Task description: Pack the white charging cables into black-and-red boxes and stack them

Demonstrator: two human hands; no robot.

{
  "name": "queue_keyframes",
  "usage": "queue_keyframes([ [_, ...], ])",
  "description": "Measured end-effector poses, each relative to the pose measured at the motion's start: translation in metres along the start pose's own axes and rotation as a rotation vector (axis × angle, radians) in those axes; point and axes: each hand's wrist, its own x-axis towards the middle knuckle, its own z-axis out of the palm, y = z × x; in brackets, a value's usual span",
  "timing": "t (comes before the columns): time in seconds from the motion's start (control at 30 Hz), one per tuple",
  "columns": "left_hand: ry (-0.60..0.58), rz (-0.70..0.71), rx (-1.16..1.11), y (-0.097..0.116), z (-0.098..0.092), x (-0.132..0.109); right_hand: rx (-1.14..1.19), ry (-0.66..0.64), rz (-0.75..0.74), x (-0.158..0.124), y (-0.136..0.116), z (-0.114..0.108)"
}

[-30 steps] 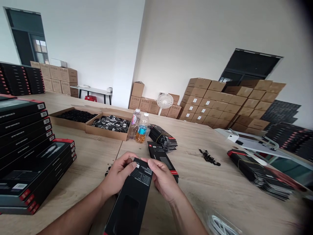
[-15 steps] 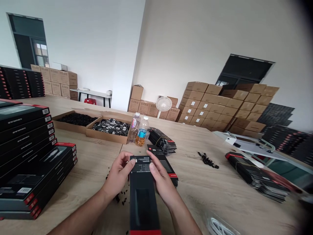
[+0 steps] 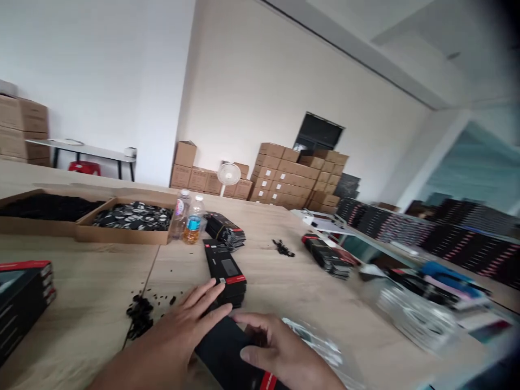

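A flat black packaging box (image 3: 225, 352) with a red band at its near end lies slantwise in front of me, between my two hands. My right hand (image 3: 280, 346) grips its right side, thumb on top and fingers curled at the edge. Across the box's far left part stretches my left hand (image 3: 190, 325), fingers extended and touching it; part of the box is hidden beneath. Just beyond my fingertips is a stack of flat black cartons (image 3: 225, 265) with red ends. A heap of small black pieces (image 3: 140, 317) is left of my left hand.
Open cardboard trays (image 3: 125, 235) hold small black and patterned parts. Two bottles (image 3: 192, 230) stand beside them. Banded carton bundles (image 3: 325, 257) lie on the wooden table. Bagged white cables (image 3: 314, 341) are right of my hand. Finished-looking boxes (image 3: 24, 303) stack at left.
My view has swung to the right. The box has turned from upright and lengthwise to slantwise. My right hand has shifted down toward its red end; my left-hand fingers have straightened.
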Motion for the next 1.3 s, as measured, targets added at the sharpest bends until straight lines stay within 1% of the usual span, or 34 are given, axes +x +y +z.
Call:
queue_keyframes([
  [0.03,-0.024,-0.002,0.033,0.003,0.005,0.002,-0.017,-0.006,-0.001,-0.005,-0.002,-0.003],
  [0.1,-0.025,-0.059,0.060,0.004,0.012,0.006,-0.043,0.016,0.025,-0.014,-0.003,-0.015],
  [0.13,-0.013,-0.099,0.062,0.001,0.014,0.006,-0.064,0.043,0.046,-0.020,-0.002,-0.026],
  [0.2,0.029,-0.188,0.077,-0.008,0.015,0.006,-0.153,0.111,0.094,-0.033,0.005,-0.055],
  [0.27,0.074,-0.284,0.124,-0.019,0.013,0.004,-0.350,0.158,0.171,-0.047,0.019,-0.088],
  [0.33,0.101,-0.377,0.187,-0.027,0.011,0.003,-0.533,0.131,0.326,-0.060,0.039,-0.113],
  [0.4,0.116,-0.436,0.233,-0.029,0.010,0.004,-0.608,0.110,0.447,-0.071,0.060,-0.127],
  [0.43,0.119,-0.448,0.245,-0.028,0.010,0.005,-0.611,0.115,0.465,-0.076,0.070,-0.131],
  [0.5,0.115,-0.453,0.260,-0.026,0.010,0.008,-0.575,0.142,0.444,-0.082,0.087,-0.133],
  [0.57,0.109,-0.455,0.272,-0.025,0.011,0.009,-0.519,0.188,0.391,-0.087,0.095,-0.134],
  [0.67,0.100,-0.464,0.288,-0.026,0.012,0.009,-0.443,0.280,0.326,-0.089,0.093,-0.138],
  [0.77,0.090,-0.470,0.288,-0.026,0.013,0.009,-0.413,0.377,0.253,-0.084,0.077,-0.137],
  [0.83,0.082,-0.474,0.288,-0.024,0.014,0.009,-0.440,0.398,0.175,-0.075,0.062,-0.128],
  [0.93,0.075,-0.486,0.290,-0.019,0.015,0.011,-0.588,0.377,0.087,-0.057,0.038,-0.109],
  [1.03,0.085,-0.510,0.278,-0.018,0.014,0.011,-0.822,0.387,0.101,-0.040,0.016,-0.095],
  [1.13,0.089,-0.535,0.257,-0.019,0.012,0.011,-0.963,0.391,0.118,-0.029,0.002,-0.089],
  [1.23,0.092,-0.520,0.226,-0.017,0.013,0.011,-0.973,0.341,0.074,-0.023,-0.006,-0.078],
  [1.3,0.121,-0.504,0.203,-0.013,0.016,0.012,-0.873,0.279,-0.023,-0.020,-0.010,-0.065],
])
